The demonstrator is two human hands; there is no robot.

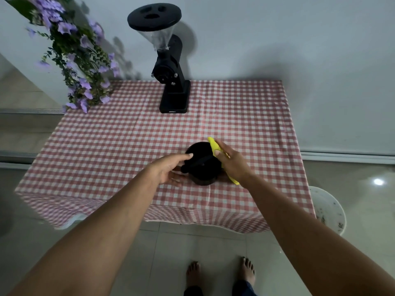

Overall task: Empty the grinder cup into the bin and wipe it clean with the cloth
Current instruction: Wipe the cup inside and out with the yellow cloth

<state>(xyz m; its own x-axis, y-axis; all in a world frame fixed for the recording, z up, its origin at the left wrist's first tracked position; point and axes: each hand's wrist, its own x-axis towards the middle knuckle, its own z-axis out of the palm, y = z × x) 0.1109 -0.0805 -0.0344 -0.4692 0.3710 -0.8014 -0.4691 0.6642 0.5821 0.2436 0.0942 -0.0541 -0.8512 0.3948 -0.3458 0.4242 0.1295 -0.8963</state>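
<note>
On table (128, 135): left hand (171, 170) grips grinder cup (203, 174); right hand (234, 165) holds cloth (213, 145).

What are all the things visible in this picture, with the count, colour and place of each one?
tablecloth: 1, red and white checks, centre
grinder: 1, black, far edge of the tablecloth
cup: 1, black, near part of the tablecloth, between the hands
cloth: 1, yellow, in the right hand, at the cup's right rim
bin: 1, white, on the floor at right, partly hidden
flowers: 1 bunch, purple, far left
floor: 1, pale tiles, around and below
feet: 2, bare, on the floor, bottom
left hand: 1, thumb on the cup's left rim, fingers at its side
right hand: 1, grips the cloth
</note>
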